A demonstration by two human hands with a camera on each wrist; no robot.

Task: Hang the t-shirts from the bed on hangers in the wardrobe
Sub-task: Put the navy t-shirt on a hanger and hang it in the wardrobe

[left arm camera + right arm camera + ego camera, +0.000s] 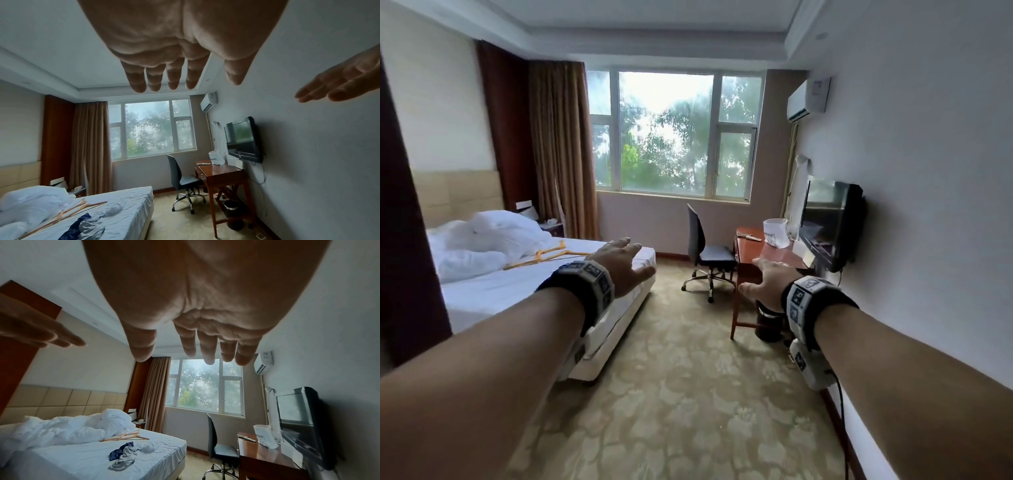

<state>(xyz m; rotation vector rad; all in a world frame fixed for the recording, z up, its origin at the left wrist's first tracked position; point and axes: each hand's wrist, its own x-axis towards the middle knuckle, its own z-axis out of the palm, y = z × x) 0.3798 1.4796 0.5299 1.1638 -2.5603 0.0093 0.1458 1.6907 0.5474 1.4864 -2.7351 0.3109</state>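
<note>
Neither hand holds anything: the left hand (619, 265) and the right hand (770, 284) reach forward into the room with fingers straight and spread, touching nothing. A crumpled heap of t-shirts (125, 456), dark blue, grey and white, lies on the bed (82, 462), well apart from both hands. Wooden hangers (125, 437) lie just beyond the heap, beside the bunched white duvet (68, 431). By my reading the task is at its start, with the walk to the bed in hand. Next, one shirt must be picked out and a hanger taken up. No wardrobe shows in these views.
</note>
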